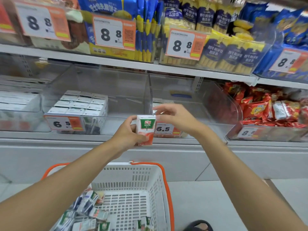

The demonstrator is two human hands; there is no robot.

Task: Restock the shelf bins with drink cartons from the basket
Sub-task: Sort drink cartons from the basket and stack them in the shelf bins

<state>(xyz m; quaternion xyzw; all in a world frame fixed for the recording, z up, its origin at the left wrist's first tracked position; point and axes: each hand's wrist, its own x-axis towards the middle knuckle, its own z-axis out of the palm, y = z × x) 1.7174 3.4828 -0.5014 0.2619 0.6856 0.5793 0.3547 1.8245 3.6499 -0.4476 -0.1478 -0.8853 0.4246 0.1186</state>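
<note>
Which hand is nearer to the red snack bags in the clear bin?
Right. The right hand is left of the red snack bags; the left hand, gripping the white-and-red juice carton, is further left.

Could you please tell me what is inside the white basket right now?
Loose drink cartons lie jumbled at the near-left of the white basket; its far floor shows bare mesh. The left forearm and frame edge hide the rest.

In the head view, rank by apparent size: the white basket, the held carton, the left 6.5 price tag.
1. white basket
2. held carton and left 6.5 price tag look alike; unranked, as the carton is nearer.
</note>
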